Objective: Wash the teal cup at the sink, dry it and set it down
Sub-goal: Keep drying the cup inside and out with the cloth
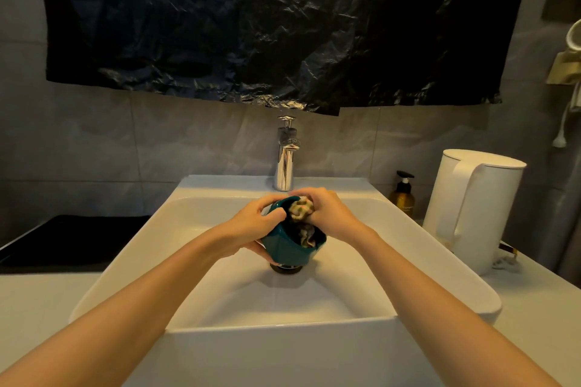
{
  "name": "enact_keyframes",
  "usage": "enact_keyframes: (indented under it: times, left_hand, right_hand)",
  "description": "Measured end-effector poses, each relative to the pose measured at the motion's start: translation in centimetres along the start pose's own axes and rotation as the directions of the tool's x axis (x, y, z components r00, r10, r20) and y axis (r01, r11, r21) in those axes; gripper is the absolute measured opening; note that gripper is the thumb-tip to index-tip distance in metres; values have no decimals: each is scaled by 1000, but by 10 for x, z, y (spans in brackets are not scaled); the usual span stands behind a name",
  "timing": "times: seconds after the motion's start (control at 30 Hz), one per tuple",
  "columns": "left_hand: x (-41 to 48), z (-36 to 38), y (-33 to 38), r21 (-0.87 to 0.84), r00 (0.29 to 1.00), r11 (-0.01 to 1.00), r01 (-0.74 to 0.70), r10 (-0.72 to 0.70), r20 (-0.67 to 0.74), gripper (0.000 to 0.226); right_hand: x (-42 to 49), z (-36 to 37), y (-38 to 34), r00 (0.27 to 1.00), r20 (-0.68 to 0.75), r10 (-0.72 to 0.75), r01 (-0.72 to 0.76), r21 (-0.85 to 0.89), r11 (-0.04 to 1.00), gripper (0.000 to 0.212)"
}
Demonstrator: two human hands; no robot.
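Note:
The teal cup (287,249) is held over the middle of the white sink (151,248), tipped with its mouth toward me. My left hand (251,225) grips its left side, fingers curled over the rim. My right hand (327,214) grips a checked cloth (302,210) that is stuffed into the cup's mouth; part of the cloth hangs inside the cup. The chrome tap (284,163) stands just behind the hands, and no water shows under it. The drain (286,269) lies directly below the cup.
A white kettle (471,207) stands on the counter to the right of the sink, with an amber pump bottle (402,198) behind it. A dark hob (72,242) lies at the left. Black plastic sheeting (267,25) covers the wall above the tap.

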State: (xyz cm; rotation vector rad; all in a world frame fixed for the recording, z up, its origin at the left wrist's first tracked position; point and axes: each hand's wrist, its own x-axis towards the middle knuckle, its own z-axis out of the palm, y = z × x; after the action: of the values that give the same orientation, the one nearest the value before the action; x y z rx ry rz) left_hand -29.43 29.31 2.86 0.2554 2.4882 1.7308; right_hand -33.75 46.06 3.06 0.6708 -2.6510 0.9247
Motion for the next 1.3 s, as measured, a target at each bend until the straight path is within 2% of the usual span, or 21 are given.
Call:
enact_keyframes:
  times: [0.1,0.17,0.23,0.37,0.43,0.53,0.6,0.73,0.83,0.9,1.0,1.07,1.17,1.23,1.3]
  left_hand:
    - [-1,1,0,22,998,999,33,-34,54,29]
    - [-1,1,3,-13,997,998,66,-65,31,24]
    - [0,1,6,-94,996,992,79,-84,-41,29]
    - [4,3,3,-149,992,988,-32,13,-125,65]
    - [6,5,1,-120,981,988,-101,79,-176,67]
    - [6,1,1,-78,971,987,-140,121,-207,51]
    - [4,-2,1,-51,978,990,-132,122,-171,48]
    - [2,0,0,-3,992,994,-106,106,-73,48]
    - [3,2,-2,35,996,996,-84,85,-30,48]
    - [2,2,0,34,996,996,-87,88,-24,45]
    - [5,-2,3,-22,989,995,-97,94,-111,41]
    - [5,-4,3,-73,982,991,-116,103,-157,51]
    - [7,-3,1,-140,967,974,-178,147,-208,60]
    - [7,-2,0,-163,953,966,-201,154,-263,55]
    - [7,-4,0,-114,941,968,-225,185,-284,50]
  right_hand:
    - [0,3,3,996,82,-35,50,-195,980,13]
    - [-1,2,4,995,94,-13,34,-227,973,11]
    - [-1,2,5,998,57,40,-29,-181,983,14]
    - [4,10,6,962,-44,270,-269,29,963,16]
    - [4,14,7,933,25,359,-358,173,918,17]
    - [5,13,5,914,192,358,-399,257,880,24]
    - [5,12,3,928,200,315,-350,176,920,28]
    - [2,8,2,994,-28,108,-110,-102,989,22]
    - [0,4,2,998,-38,-43,22,-440,898,15]
    - [-3,3,2,999,-20,-38,23,-496,868,12]
    - [-3,5,3,996,-71,51,-72,-328,942,13]
    - [-1,9,1,987,-98,124,-141,-192,971,15]
    - [3,12,-3,948,-132,289,-285,49,957,14]
    - [5,15,-3,920,-30,391,-377,213,902,14]
    - [5,17,1,904,119,411,-428,270,863,19]
